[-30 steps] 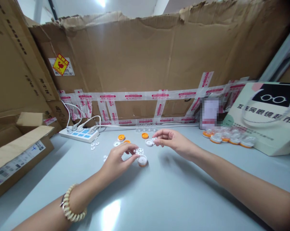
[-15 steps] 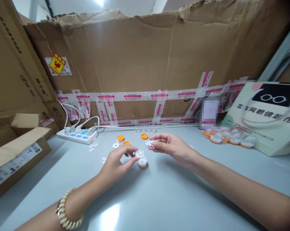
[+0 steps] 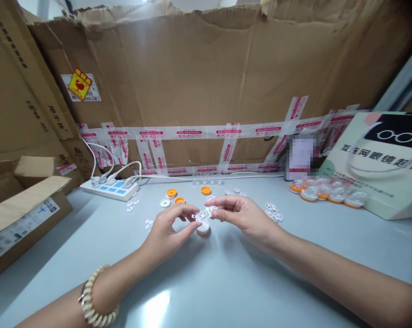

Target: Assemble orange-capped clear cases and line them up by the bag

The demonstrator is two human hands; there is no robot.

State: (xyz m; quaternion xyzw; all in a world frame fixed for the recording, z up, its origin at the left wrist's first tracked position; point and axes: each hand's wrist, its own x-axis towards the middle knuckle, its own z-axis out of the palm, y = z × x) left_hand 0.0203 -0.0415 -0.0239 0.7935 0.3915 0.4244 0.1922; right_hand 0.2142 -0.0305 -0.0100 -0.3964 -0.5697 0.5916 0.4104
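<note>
White cutout pieces (image 3: 211,211), one pinched in the left hand (image 3: 172,224), one in the right hand (image 3: 244,214), meet at an orange-bottomed cup (image 3: 203,230) near the desk's (image 3: 260,282) middle, seemingly unjoined. Clear-topped units (image 3: 336,195) toward the back right corner look finished; orange discs (image 3: 172,193) near the back edge lie loose. The left-edge carton's (image 3: 21,225) contents are hidden.

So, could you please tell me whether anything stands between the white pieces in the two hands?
Nothing visible does: the right hand holds one piece close beside the other piece in the left hand; whether they touch is unclear.
</note>
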